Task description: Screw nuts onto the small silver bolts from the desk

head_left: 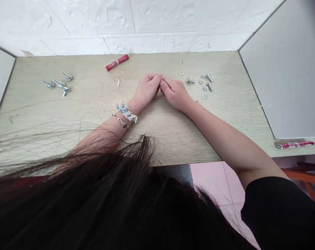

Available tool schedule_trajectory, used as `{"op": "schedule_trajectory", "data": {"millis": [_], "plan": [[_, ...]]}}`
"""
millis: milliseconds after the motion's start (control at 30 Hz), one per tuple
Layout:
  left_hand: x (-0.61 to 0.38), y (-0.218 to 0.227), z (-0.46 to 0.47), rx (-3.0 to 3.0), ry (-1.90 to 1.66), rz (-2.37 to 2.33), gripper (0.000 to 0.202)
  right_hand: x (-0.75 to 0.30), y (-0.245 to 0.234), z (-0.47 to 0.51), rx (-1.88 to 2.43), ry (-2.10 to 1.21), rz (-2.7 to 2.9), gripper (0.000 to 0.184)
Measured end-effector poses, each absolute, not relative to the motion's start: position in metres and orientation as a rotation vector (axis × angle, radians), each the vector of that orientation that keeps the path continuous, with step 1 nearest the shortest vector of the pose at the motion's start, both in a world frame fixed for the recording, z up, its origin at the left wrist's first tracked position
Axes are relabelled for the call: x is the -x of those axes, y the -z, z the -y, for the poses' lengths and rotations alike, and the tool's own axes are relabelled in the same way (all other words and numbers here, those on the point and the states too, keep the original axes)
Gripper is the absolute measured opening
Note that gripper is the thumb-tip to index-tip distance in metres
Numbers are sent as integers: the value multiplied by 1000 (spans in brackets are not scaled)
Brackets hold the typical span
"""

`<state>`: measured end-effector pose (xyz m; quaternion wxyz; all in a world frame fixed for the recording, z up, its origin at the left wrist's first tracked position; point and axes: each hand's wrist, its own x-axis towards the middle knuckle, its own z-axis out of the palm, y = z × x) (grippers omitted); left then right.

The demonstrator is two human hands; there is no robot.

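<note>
My left hand (148, 86) and my right hand (174, 91) meet above the middle of the table, fingertips and thumbs pinched together. A small dark bit shows between them, but the fingers hide what it is. Just right of my right hand lie loose metal pieces: a bolt with a nut or washer (190, 80), short bolts (210, 86), hex nuts (201, 81) and flat washers (204, 97). Another washer (181, 73) is farther back. Several bolts with parts fitted on them (59, 83) lie grouped at the far left.
A red tube (117, 63) rests near the white wall, with a white scrap (118, 83) in front of it. Another red tube (294, 144) lies at the right front edge. Grey panels (282, 69) bound the table (157, 139) at both sides. Long dark hair covers the lower left.
</note>
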<state>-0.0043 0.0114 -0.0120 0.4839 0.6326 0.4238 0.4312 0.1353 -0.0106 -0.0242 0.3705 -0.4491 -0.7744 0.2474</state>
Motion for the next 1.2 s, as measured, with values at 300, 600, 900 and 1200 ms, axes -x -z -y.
{"op": "schedule_trajectory", "data": {"millis": [300, 600, 900, 1200], "plan": [[2, 3, -6, -1531, -979, -1117, 45, -135, 22, 12, 1186, -635, 1987, 61], [4, 4, -8, -1531, -867, -1112, 40, -134, 21, 12, 1167, -671, 1965, 63], [1, -3, -4, -1523, -891, -1152, 45, -134, 22, 11, 1138, -659, 1957, 63], [1, 1, -7, -1521, -929, -1157, 45, -133, 21, 12, 1143, -650, 1971, 65]]}}
